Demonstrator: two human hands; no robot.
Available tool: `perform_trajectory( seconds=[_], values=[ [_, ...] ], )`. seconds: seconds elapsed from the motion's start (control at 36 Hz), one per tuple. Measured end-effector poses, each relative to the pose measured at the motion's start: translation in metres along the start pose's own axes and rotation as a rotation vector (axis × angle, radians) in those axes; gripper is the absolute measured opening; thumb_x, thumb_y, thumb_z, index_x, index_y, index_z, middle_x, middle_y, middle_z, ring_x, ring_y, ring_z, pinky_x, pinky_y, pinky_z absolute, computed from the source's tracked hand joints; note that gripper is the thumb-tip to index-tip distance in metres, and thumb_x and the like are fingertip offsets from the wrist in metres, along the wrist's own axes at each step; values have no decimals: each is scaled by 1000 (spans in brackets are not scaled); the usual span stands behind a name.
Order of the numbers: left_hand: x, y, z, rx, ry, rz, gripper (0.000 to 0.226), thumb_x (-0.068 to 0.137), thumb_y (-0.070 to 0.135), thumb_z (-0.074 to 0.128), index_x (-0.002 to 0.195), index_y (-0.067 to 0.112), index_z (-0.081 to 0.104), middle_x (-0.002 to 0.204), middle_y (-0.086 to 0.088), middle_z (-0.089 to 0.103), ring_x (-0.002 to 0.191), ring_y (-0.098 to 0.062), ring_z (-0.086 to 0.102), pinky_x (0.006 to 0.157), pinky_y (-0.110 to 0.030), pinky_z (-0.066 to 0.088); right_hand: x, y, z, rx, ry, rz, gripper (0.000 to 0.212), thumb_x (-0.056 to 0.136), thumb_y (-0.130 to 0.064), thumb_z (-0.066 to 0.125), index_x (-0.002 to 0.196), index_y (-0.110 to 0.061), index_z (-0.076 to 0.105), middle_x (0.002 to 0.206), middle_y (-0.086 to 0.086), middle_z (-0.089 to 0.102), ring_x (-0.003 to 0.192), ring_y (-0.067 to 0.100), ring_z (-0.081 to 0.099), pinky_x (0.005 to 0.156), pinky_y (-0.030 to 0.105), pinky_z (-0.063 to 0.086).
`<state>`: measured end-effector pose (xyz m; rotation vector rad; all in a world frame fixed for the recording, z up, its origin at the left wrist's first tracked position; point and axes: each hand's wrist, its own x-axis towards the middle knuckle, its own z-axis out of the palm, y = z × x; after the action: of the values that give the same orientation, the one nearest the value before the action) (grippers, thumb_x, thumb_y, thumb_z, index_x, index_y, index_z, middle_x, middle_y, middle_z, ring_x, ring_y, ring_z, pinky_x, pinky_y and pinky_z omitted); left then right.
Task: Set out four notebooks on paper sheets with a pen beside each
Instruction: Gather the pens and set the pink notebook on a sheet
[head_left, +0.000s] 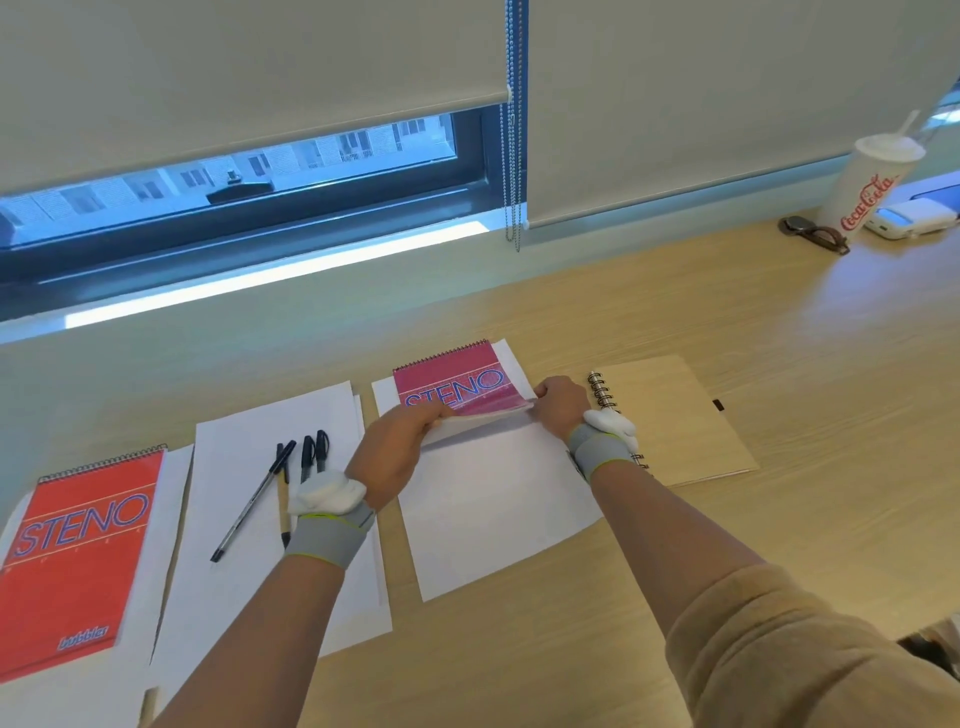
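While both hands grip its near edge, the pink notebook (451, 382) lies on a white sheet (493, 499) in the middle of the wooden desk (779, 338), its spiral binding pointing away from the person. The left hand (397, 451) has its fingers curled around the near left corner, and the right hand (558, 408) pinches the near right corner, so the near edge is lifted a little off the paper while the far edge rests on it. Both wrists wear grey bands (each with a white padded lump on top).

Just right of the right hand a tan spiral notebook (675, 415) lies flat on the bare desk, its wire coil next to the wrist. To the left of the left hand a stack of white sheets (244, 457) carries a loose cluster of pens (280, 483); how many there are I cannot tell for sure, as the left wrist covers part of them. Further left an orange notebook (78, 556) sits on another sheet (171, 530).

Far off to the right, near the window blind (701, 104), stand a white paper cup (872, 187) with a straw, a pair of sunglasses (815, 234) and a small white device (911, 218).
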<state>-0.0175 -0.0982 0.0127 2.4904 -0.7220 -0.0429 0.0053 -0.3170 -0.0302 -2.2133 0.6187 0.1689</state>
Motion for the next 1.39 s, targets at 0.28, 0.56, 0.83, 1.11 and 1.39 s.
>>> perform_trajectory(
  seconds=[0.28,0.56,0.83,1.11,1.39],
  values=[
    [-16,-3,22,70,-135,121,27,93,14,45,110,14,66,106,-9,68,99,-28,60,84,-29,41,0,5,1,52,61,44,19,82,-18,65,96,-6,69,103,19,68,95,31,64,83,31,50],
    [-38,-8,36,60,-320,38,40,85,54,49,112,27,62,117,8,55,110,-11,44,97,-25,37,-7,4,4,-142,134,-108,31,81,-10,55,112,-7,54,116,14,57,102,35,57,76,33,42],
    [-41,-6,44,53,-327,-96,60,92,42,44,145,24,22,157,7,10,145,-15,8,118,-36,23,-11,19,25,-433,-25,-492,62,87,7,33,144,-20,31,155,-1,30,146,28,13,116,42,13],
    [-44,-16,43,67,-424,-167,129,42,96,-8,148,24,10,159,9,0,147,-13,-3,118,-33,11,-8,38,28,-496,34,-456,45,103,-26,20,147,-32,20,157,-13,22,148,26,1,118,49,0],
    [-42,-11,39,120,-390,-157,123,46,96,27,146,25,15,155,9,13,143,-14,15,117,-39,25,-5,34,26,-423,105,-458,42,98,-14,37,140,-17,37,147,5,35,138,29,25,107,40,27]
  ],
)
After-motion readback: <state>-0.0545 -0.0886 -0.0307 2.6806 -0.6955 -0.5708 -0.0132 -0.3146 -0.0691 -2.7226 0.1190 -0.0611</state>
